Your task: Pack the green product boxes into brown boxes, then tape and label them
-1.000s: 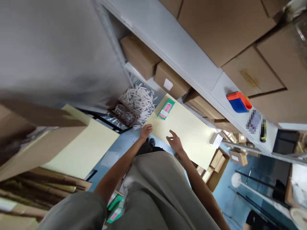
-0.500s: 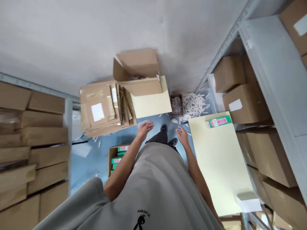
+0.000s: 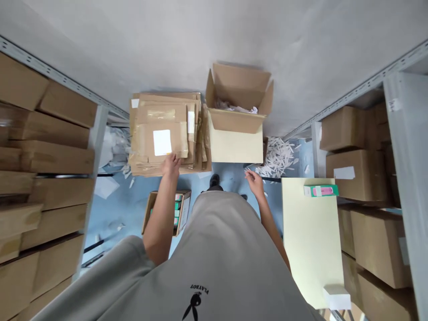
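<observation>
My left hand (image 3: 171, 165) is at the front edge of a stack of flattened cardboard boxes (image 3: 143, 133). Its fingers are bunched over the edge of the top flattened box (image 3: 179, 133), which bears a white label and brown tape. My right hand (image 3: 254, 182) hangs in the air below the pale yellow table (image 3: 237, 149), fingers loosely apart and holding nothing. On that table an upright cardboard box (image 3: 239, 121) stands with its flaps up and crumpled white packing material (image 3: 236, 107) inside.
A carton of green-and-pink packages (image 3: 183, 214) sits on the floor by my left forearm. Shredded paper (image 3: 277, 156) lies in the far right corner. A second pale table (image 3: 310, 240) on the right holds a green-and-pink package (image 3: 321, 190). Shelves of cartons (image 3: 63, 191) flank both sides.
My left hand has moved left and forward onto the flattened boxes. My right hand stays low and free. The view has turned, so the tables appear straighter and further right.
</observation>
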Tool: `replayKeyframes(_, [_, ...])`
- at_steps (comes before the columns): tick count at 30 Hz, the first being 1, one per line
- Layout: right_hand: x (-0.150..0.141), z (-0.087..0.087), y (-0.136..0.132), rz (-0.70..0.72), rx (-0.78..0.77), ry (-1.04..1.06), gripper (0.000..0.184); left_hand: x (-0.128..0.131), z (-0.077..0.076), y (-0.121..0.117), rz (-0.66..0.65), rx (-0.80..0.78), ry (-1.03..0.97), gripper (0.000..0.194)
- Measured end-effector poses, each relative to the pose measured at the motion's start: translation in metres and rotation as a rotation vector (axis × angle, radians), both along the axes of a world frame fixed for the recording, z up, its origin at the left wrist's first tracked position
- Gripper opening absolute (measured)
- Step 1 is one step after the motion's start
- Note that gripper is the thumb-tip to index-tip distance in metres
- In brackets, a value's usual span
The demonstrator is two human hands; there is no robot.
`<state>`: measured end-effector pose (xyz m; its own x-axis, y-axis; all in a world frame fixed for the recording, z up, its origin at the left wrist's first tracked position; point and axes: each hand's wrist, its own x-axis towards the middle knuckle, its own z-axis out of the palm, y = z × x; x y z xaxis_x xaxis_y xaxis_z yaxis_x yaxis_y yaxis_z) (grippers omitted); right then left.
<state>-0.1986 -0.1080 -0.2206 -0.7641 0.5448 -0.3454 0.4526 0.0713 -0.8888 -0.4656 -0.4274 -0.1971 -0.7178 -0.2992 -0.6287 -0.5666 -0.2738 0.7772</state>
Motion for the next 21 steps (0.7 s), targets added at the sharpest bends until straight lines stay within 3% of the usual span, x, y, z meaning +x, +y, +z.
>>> replayKeyframes(6, [-0.078,0.014,-0.046,0.107,0.026,0.021,0.064,0.008,-0.011,-0.014,0.02,0.081,-0.005,0.022])
replayKeyframes(13, [-0.148,0.024,-0.117,0.342,-0.013,0.04,0.053,0.043,-0.011,-0.051,0.151,0.069,-0.037,0.046])
replayKeyframes(17, [-0.176,0.027,-0.148,0.467,-0.005,0.031,0.041,0.055,-0.009,-0.08,0.249,-0.052,-0.137,0.051])
replayKeyframes(21, [-0.185,0.03,-0.165,0.487,-0.004,0.004,0.036,0.044,-0.004,-0.102,0.194,-0.029,-0.182,0.037])
